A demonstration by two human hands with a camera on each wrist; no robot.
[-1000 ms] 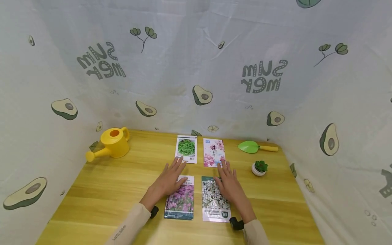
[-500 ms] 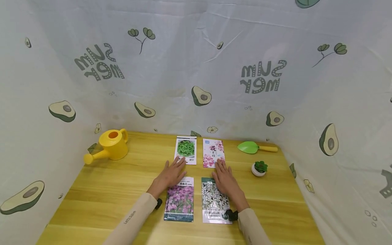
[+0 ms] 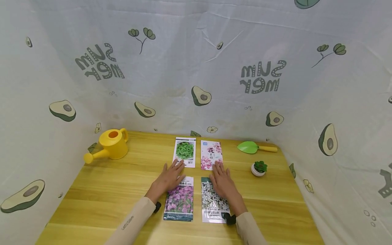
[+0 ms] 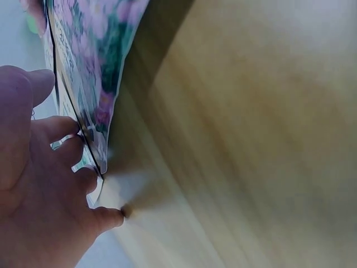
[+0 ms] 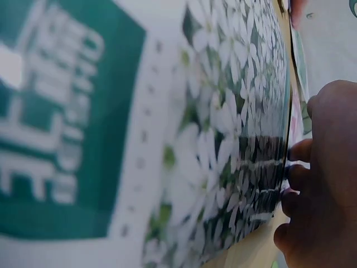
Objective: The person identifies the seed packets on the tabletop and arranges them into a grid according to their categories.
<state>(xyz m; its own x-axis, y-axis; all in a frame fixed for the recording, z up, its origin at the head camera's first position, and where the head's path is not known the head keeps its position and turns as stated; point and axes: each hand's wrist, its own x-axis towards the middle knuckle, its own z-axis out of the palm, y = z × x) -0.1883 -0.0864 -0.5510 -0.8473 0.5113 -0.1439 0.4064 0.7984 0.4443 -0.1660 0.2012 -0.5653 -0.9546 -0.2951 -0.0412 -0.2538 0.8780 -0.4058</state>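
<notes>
My left hand (image 3: 166,178) lies with fingers extended on the near edge of a seed packet with green leaves (image 3: 185,150). Fingertips of my right hand (image 3: 224,183) rest on the lower edge of a pink blossom packet (image 3: 210,153) beside it. Below the left palm is a packet with purple-pink flowers (image 3: 180,200), its top left corner covered. A packet printed with white flowers (image 3: 211,200) lies under the right hand and wrist. In the left wrist view, the fingers (image 4: 70,148) reach past the purple-pink packet's edge; the right wrist view shows white petals close up.
At the back left of the wooden table (image 3: 101,197) stands a yellow watering can (image 3: 114,144). A green trowel (image 3: 248,147) with a yellow handle lies back right, above a small potted succulent (image 3: 259,167). A pale avocado-print curtain (image 3: 171,75) encloses the table's back and sides.
Both hands have come to rest on the two far packets. These packets have slid slightly towards me, the pink one also a little left. The near packets stay about where they were.
</notes>
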